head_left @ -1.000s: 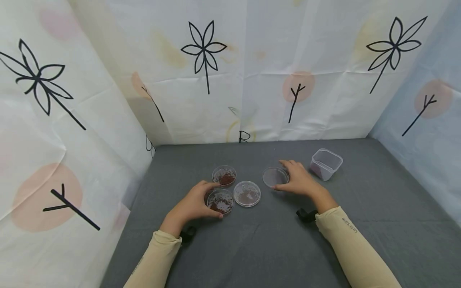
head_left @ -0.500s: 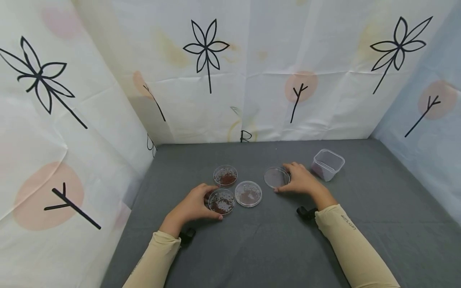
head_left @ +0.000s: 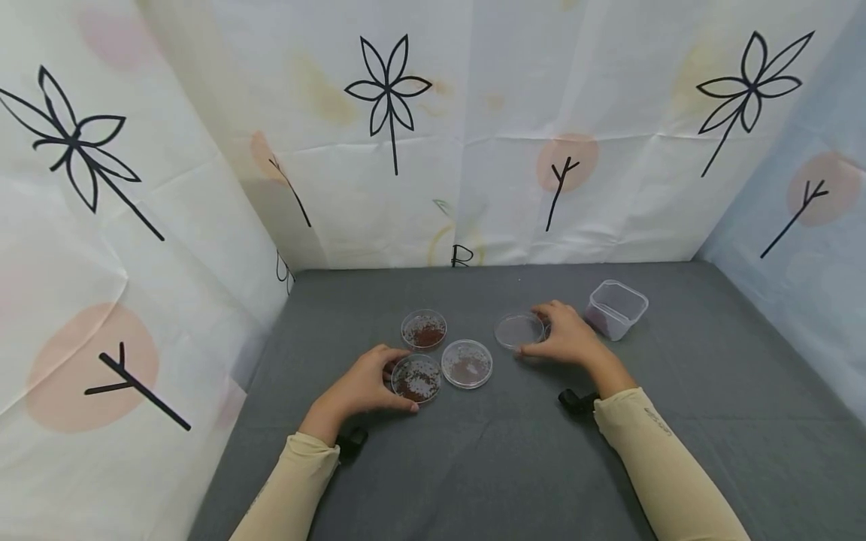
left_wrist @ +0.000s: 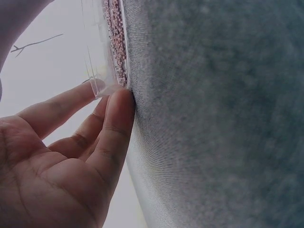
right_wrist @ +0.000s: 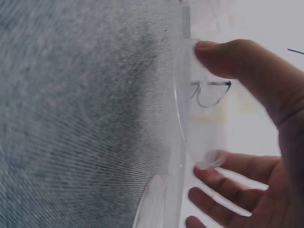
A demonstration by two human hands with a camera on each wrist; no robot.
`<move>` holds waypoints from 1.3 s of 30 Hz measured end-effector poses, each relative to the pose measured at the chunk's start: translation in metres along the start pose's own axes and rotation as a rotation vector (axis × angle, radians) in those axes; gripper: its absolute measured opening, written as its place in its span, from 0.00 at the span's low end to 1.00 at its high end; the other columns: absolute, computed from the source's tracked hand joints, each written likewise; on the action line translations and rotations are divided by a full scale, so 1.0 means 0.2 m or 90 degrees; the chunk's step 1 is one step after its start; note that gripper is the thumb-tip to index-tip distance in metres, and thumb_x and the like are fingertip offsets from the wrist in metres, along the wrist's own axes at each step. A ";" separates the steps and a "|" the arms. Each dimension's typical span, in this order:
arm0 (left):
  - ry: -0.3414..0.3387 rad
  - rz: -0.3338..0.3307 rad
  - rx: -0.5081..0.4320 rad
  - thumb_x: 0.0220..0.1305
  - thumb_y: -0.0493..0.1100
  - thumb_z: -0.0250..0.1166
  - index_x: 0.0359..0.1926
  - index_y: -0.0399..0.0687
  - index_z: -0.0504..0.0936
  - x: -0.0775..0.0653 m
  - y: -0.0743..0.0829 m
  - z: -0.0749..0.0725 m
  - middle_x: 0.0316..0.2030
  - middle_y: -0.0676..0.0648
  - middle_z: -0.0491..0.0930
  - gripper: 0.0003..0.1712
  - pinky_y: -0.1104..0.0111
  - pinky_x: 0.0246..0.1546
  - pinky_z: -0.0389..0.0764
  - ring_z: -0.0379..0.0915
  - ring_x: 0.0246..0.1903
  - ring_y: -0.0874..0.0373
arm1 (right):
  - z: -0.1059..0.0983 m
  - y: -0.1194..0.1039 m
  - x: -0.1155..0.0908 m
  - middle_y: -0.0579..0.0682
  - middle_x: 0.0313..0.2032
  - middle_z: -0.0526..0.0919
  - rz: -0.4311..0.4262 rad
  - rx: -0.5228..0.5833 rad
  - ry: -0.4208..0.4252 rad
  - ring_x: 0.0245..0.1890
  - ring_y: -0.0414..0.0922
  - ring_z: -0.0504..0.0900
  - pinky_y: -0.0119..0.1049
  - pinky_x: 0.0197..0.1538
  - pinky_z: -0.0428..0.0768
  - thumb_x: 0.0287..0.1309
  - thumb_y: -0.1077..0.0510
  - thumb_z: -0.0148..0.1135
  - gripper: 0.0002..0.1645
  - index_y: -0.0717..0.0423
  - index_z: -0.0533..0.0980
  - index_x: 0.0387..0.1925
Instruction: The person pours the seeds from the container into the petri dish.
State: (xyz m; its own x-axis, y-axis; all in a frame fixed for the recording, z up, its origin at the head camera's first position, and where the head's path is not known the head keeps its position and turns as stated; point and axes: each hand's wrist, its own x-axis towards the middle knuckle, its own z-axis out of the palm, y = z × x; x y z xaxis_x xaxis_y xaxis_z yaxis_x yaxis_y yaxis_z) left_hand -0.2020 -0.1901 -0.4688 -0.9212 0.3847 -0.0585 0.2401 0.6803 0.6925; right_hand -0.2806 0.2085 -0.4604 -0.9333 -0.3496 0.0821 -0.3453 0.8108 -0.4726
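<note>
In the head view my left hand (head_left: 358, 387) holds the near petri dish (head_left: 416, 379), thumb at its front edge and fingers at its back left. The left wrist view shows reddish-brown granules (left_wrist: 117, 42) inside this clear dish, with fingertips at its rim. My right hand (head_left: 567, 336) pinches a clear round petri dish lid (head_left: 519, 332) between thumb and fingers. The right wrist view shows this lid (right_wrist: 183, 104) slightly tilted, close over the grey cloth. Between the hands sits another petri dish (head_left: 467, 364) with a thin scatter of granules, looking hazy.
Behind the left hand stands a third petri dish (head_left: 424, 330) with a reddish-brown heap. A clear rectangular plastic tub (head_left: 616, 309) stands just beyond the right hand. Grey cloth (head_left: 473, 473) covers the table, and patterned white fabric (head_left: 501, 188) rises behind it.
My right hand and the lid have shifted very slightly back and the lid's tilt differs a little. The left hand stays at its dish. The whole head view has drifted slightly.
</note>
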 end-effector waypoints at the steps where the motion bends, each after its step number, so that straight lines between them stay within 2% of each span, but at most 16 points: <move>1: 0.001 0.001 0.001 0.45 0.54 0.89 0.74 0.43 0.75 0.00 0.00 0.00 0.57 0.43 0.78 0.56 0.53 0.57 0.83 0.77 0.55 0.50 | 0.00 0.00 -0.01 0.65 0.57 0.79 -0.001 0.016 0.010 0.59 0.64 0.77 0.64 0.60 0.78 0.51 0.37 0.82 0.56 0.65 0.72 0.72; 6: 0.001 -0.005 -0.004 0.45 0.54 0.89 0.74 0.44 0.75 0.00 0.00 0.00 0.57 0.44 0.77 0.56 0.53 0.58 0.83 0.77 0.55 0.50 | -0.03 -0.05 -0.03 0.66 0.63 0.73 -0.007 0.129 0.062 0.65 0.64 0.74 0.67 0.66 0.74 0.56 0.44 0.82 0.52 0.57 0.68 0.76; 10: 0.000 -0.008 -0.007 0.46 0.53 0.89 0.74 0.45 0.75 -0.01 0.01 0.00 0.58 0.44 0.77 0.55 0.53 0.58 0.83 0.77 0.56 0.50 | -0.03 -0.08 -0.04 0.67 0.63 0.67 -0.014 0.237 0.083 0.67 0.66 0.72 0.65 0.70 0.74 0.59 0.53 0.80 0.47 0.56 0.66 0.75; 14: 0.000 -0.005 -0.004 0.47 0.53 0.89 0.74 0.44 0.75 -0.01 0.01 0.00 0.58 0.43 0.77 0.55 0.53 0.58 0.83 0.77 0.55 0.50 | -0.02 -0.11 -0.04 0.67 0.62 0.62 -0.023 0.318 0.089 0.68 0.71 0.73 0.63 0.68 0.77 0.59 0.58 0.79 0.48 0.58 0.61 0.73; 18: 0.002 -0.011 -0.004 0.46 0.53 0.89 0.74 0.44 0.75 -0.01 0.00 0.00 0.57 0.44 0.77 0.55 0.54 0.58 0.83 0.77 0.55 0.51 | 0.01 -0.13 -0.04 0.67 0.62 0.60 -0.041 0.355 0.095 0.67 0.70 0.75 0.62 0.66 0.80 0.58 0.62 0.79 0.48 0.59 0.57 0.69; 23: 0.002 -0.016 -0.008 0.45 0.53 0.89 0.74 0.45 0.76 -0.01 0.01 0.00 0.57 0.45 0.77 0.55 0.54 0.58 0.83 0.77 0.54 0.51 | 0.04 -0.18 -0.04 0.66 0.62 0.63 -0.081 0.345 0.099 0.66 0.66 0.74 0.63 0.63 0.81 0.54 0.63 0.81 0.45 0.60 0.60 0.64; 26: 0.004 -0.014 -0.007 0.45 0.53 0.89 0.74 0.45 0.75 -0.01 0.01 0.00 0.57 0.44 0.77 0.56 0.53 0.57 0.83 0.77 0.54 0.50 | 0.06 -0.24 -0.03 0.63 0.64 0.66 -0.120 0.319 0.088 0.65 0.64 0.74 0.65 0.63 0.81 0.53 0.62 0.82 0.44 0.58 0.65 0.65; 33: 0.005 -0.024 -0.007 0.45 0.53 0.89 0.74 0.46 0.75 -0.01 0.01 0.00 0.57 0.45 0.77 0.56 0.54 0.57 0.83 0.77 0.55 0.51 | 0.12 -0.38 -0.01 0.56 0.64 0.72 -0.218 0.247 0.005 0.63 0.62 0.75 0.65 0.58 0.83 0.54 0.54 0.82 0.42 0.48 0.75 0.70; 37: 0.007 -0.024 -0.009 0.45 0.53 0.89 0.74 0.45 0.75 0.00 0.01 0.00 0.56 0.45 0.77 0.56 0.53 0.57 0.84 0.77 0.54 0.52 | 0.17 -0.46 0.01 0.54 0.64 0.76 -0.271 0.210 -0.027 0.64 0.60 0.77 0.60 0.57 0.82 0.53 0.51 0.81 0.42 0.49 0.76 0.70; 39: 0.001 -0.021 -0.016 0.45 0.53 0.89 0.74 0.45 0.75 0.00 0.01 0.00 0.57 0.44 0.77 0.56 0.53 0.57 0.84 0.77 0.55 0.51 | 0.19 -0.51 0.02 0.52 0.64 0.78 -0.296 0.185 -0.039 0.64 0.56 0.78 0.58 0.59 0.82 0.53 0.50 0.81 0.40 0.50 0.78 0.68</move>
State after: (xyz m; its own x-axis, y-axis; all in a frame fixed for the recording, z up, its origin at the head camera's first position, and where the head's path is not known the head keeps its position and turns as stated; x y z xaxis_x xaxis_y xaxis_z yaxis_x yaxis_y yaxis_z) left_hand -0.2006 -0.1883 -0.4675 -0.9287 0.3620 -0.0809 0.2020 0.6765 0.7082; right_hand -0.2456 0.1063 -0.4462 -0.6782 -0.6738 0.2934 -0.6706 0.4040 -0.6222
